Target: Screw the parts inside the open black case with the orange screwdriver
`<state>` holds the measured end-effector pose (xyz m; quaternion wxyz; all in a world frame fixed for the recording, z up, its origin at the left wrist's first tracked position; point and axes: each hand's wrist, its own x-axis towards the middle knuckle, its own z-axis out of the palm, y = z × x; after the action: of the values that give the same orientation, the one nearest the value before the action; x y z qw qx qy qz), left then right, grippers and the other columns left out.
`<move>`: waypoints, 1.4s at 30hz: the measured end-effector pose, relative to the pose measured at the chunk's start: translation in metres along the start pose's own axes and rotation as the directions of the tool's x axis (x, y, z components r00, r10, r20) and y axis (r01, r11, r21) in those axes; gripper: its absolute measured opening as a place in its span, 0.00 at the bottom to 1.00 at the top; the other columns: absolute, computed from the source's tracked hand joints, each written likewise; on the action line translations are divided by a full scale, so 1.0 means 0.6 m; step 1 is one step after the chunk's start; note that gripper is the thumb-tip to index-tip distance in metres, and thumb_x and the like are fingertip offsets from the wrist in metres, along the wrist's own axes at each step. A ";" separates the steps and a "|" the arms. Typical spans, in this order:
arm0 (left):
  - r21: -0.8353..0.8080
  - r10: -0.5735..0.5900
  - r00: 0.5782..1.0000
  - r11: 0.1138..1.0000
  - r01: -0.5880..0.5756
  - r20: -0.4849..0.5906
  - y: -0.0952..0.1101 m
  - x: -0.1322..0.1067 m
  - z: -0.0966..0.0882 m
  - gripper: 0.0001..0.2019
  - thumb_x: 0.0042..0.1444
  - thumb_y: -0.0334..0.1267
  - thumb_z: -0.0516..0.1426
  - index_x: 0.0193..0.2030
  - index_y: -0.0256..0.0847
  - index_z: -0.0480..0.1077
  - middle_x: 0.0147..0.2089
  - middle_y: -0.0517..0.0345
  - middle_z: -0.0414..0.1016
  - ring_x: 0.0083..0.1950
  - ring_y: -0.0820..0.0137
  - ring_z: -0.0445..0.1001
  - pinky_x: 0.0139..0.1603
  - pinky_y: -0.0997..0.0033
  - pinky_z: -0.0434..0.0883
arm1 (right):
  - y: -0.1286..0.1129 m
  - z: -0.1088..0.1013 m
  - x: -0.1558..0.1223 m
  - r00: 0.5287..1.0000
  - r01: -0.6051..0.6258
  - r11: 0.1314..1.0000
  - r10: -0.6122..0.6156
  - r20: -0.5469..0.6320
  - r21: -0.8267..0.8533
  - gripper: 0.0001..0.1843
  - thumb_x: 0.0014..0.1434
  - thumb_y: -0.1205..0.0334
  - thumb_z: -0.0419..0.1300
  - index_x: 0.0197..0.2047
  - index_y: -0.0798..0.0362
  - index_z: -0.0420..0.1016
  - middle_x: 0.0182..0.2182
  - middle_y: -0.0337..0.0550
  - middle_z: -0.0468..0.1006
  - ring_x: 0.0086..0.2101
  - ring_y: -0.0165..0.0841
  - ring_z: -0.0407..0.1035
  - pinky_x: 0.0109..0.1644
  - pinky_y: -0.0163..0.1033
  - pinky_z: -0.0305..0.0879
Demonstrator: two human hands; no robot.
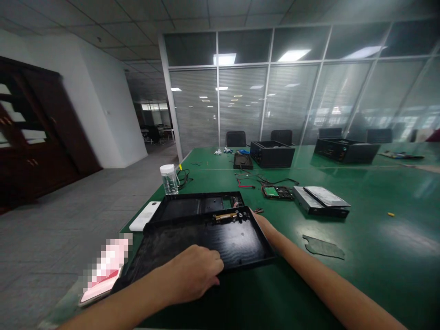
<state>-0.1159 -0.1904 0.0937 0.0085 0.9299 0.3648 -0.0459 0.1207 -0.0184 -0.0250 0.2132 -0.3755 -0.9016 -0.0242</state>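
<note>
A black plastic cover panel (192, 238) lies tilted over an open black case (187, 206) near the green table's left edge. My left hand (194, 270) rests on the panel's near edge with its fingers curled over it. My right hand (263, 224) reaches behind the panel's far right corner, and the panel hides its fingers. A brass-coloured part (225, 216) sits at the panel's far edge.
A clear plastic jar (169, 178) and a white device (144, 215) stand left of the case. A green circuit board (277, 192), cables, a flat drive unit (321, 201), a grey scrap (323, 247) and black boxes (271, 153) lie further out. Glass partitions stand behind.
</note>
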 end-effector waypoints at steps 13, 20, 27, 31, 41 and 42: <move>-0.143 0.011 0.980 0.990 0.018 0.196 -0.088 0.094 0.092 0.15 0.52 0.51 0.56 0.34 0.41 0.73 0.29 0.55 0.74 0.30 0.66 0.72 0.27 0.72 0.65 | 0.103 -0.044 -0.079 0.910 -0.374 0.851 0.414 0.034 -0.369 0.15 0.58 0.68 0.50 0.48 0.52 0.69 0.54 0.49 0.65 0.45 0.37 0.67 0.42 0.38 0.64; 0.301 0.253 0.948 0.935 -0.189 -0.193 -0.160 0.206 0.124 0.08 0.56 0.29 0.53 0.41 0.39 0.70 0.42 0.50 0.69 0.43 0.64 0.67 0.42 0.67 0.65 | 0.078 -0.045 -0.073 0.932 -0.327 0.892 0.360 0.050 -0.311 0.13 0.60 0.66 0.48 0.46 0.51 0.69 0.47 0.45 0.69 0.42 0.33 0.67 0.41 0.35 0.61; 0.413 0.470 0.855 0.839 -0.355 -0.219 -0.181 0.214 0.141 0.09 0.58 0.28 0.50 0.29 0.37 0.67 0.36 0.51 0.68 0.40 0.67 0.65 0.45 0.66 0.63 | 0.073 -0.039 -0.070 0.943 -0.306 0.910 0.330 0.042 -0.278 0.12 0.61 0.65 0.48 0.45 0.52 0.69 0.45 0.45 0.70 0.42 0.33 0.67 0.42 0.35 0.61; 0.299 0.357 0.903 0.912 -0.282 -0.239 -0.158 0.206 0.147 0.06 0.57 0.27 0.49 0.36 0.37 0.66 0.36 0.53 0.69 0.39 0.68 0.67 0.43 0.69 0.64 | 0.072 -0.037 -0.067 0.951 -0.302 0.928 0.310 0.003 -0.219 0.13 0.61 0.64 0.47 0.45 0.51 0.69 0.46 0.44 0.70 0.42 0.32 0.67 0.43 0.34 0.61; 0.175 0.260 0.941 0.959 -0.224 -0.217 -0.147 0.251 0.144 0.06 0.58 0.33 0.51 0.33 0.36 0.67 0.33 0.52 0.71 0.36 0.67 0.70 0.40 0.70 0.67 | 0.084 -0.026 -0.067 0.937 -0.350 0.932 0.349 -0.024 -0.094 0.13 0.60 0.65 0.47 0.42 0.51 0.70 0.42 0.43 0.73 0.42 0.32 0.67 0.44 0.34 0.60; 0.170 0.267 0.934 0.958 -0.230 -0.239 -0.149 0.259 0.141 0.07 0.59 0.33 0.50 0.34 0.36 0.68 0.34 0.51 0.71 0.38 0.67 0.70 0.41 0.70 0.67 | 0.086 -0.025 -0.068 0.935 -0.356 0.930 0.355 -0.025 -0.089 0.12 0.60 0.65 0.47 0.42 0.51 0.70 0.42 0.43 0.73 0.42 0.32 0.67 0.44 0.34 0.60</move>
<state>-0.0702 -0.0235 -0.0033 -0.0985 0.9649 0.2379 0.0524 0.1873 -0.0113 -0.0337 0.2004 -0.5416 -0.8159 -0.0283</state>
